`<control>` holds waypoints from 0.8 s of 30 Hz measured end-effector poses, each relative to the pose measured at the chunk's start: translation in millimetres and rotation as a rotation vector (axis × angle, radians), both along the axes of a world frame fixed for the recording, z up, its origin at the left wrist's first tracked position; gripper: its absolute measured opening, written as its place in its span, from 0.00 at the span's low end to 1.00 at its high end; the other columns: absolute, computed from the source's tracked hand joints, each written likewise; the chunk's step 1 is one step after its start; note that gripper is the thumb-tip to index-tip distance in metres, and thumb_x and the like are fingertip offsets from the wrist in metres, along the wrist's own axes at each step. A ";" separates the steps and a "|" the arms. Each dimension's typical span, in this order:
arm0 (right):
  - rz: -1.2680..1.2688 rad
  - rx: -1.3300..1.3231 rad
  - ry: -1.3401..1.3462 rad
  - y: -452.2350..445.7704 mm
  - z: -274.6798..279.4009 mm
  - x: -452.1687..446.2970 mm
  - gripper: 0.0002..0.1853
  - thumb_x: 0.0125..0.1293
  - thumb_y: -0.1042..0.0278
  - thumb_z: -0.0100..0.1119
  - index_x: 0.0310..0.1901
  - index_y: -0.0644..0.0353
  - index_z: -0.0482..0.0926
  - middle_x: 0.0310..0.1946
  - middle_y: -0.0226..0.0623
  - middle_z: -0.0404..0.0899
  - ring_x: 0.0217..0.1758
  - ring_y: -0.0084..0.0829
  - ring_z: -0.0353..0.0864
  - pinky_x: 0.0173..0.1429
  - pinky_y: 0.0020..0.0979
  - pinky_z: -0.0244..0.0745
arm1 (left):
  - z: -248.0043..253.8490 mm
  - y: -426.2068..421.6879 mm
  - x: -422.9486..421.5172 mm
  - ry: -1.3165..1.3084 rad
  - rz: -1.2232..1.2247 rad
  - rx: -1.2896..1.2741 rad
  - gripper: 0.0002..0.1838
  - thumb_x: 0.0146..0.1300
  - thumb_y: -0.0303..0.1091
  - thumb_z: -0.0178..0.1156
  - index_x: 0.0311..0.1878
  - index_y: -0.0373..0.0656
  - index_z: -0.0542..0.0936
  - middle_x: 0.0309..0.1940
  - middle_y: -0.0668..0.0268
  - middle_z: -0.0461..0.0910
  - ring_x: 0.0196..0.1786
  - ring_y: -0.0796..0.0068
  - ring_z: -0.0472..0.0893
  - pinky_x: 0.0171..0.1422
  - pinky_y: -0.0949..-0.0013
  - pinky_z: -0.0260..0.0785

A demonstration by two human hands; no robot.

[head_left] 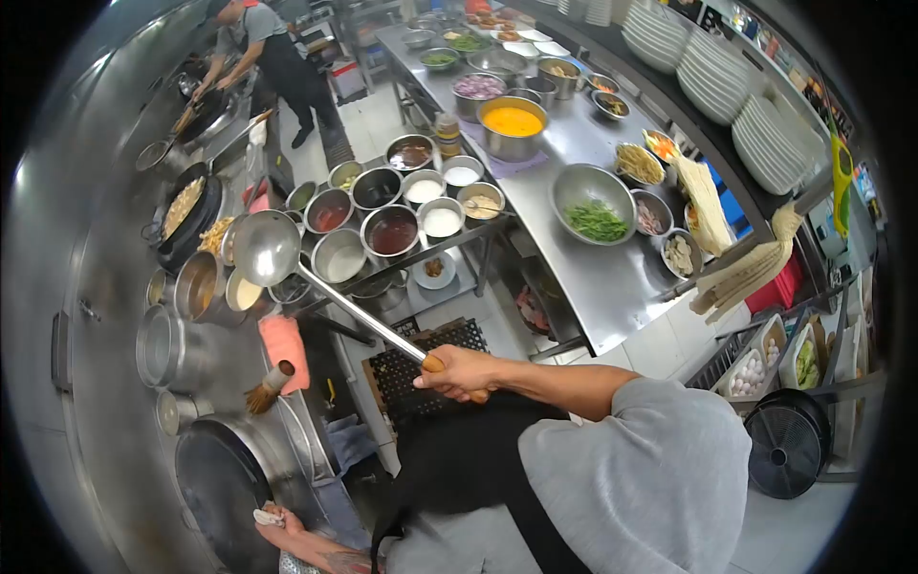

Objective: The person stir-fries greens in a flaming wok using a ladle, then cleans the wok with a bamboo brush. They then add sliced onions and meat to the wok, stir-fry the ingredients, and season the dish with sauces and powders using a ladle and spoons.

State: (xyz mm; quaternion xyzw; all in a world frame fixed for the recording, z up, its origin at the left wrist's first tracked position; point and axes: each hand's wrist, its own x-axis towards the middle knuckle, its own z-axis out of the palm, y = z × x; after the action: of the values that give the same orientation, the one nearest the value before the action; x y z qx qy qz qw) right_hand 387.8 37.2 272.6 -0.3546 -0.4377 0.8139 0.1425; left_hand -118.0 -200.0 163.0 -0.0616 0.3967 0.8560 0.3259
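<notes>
My right hand (457, 373) is closed round the wooden handle end of a long steel ladle (268, 251). The ladle's round bowl hangs up and to the left, over the near edge of the seasoning pots. At the lower left, my left hand (290, 528) is closed on a folded white cloth (269, 518) at the rim of a large dark wok (212, 483). Whether the cloth wraps a wok handle I cannot tell. The visible inside of the wok is dark. A bamboo brush (269, 386) and a pink cloth (284, 350) lie just beyond it.
Several steel pots of sauces and powders (390, 231) stand ahead. A wok of food (185, 208) is on the far left. The steel table (598, 306) holds a bowl of chopped greens (595, 219) and a pot of orange liquid (513, 122). A co-worker (277, 67) stands at the far stove.
</notes>
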 end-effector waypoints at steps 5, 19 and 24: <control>0.065 0.121 -0.126 40.3 10.6 -110.4 0.13 0.66 0.65 0.64 0.37 0.56 0.66 0.16 0.21 0.61 0.15 0.15 0.60 0.17 0.22 0.58 | 34.6 4.0 34.3 1.235 0.364 -1.015 0.12 0.62 0.29 0.60 0.47 0.35 0.75 0.38 0.61 0.77 0.37 0.68 0.75 0.43 0.65 0.71; 0.529 0.626 -0.065 100.3 27.7 -449.7 0.10 0.60 0.68 0.53 0.35 0.69 0.73 0.17 0.36 0.72 0.15 0.26 0.73 0.19 0.30 0.67 | -33.3 21.2 -56.7 -0.209 0.298 0.156 0.17 0.68 0.46 0.48 0.46 0.44 0.77 0.35 0.63 0.80 0.35 0.67 0.81 0.34 0.64 0.76; 0.576 1.446 -0.167 99.2 30.3 -619.6 0.13 0.56 0.71 0.51 0.42 0.67 0.77 0.21 0.43 0.79 0.18 0.35 0.77 0.22 0.36 0.71 | -16.6 -18.2 41.1 -0.044 0.366 -0.205 0.19 0.65 0.46 0.63 0.51 0.42 0.77 0.39 0.62 0.81 0.35 0.73 0.80 0.36 0.72 0.76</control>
State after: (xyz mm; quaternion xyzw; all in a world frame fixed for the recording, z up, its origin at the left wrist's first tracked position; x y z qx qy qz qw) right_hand -231.9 136.3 302.8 -0.1063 -0.9432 0.3023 0.0877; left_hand -76.8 -218.2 146.4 -0.1841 0.4565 0.8545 0.1658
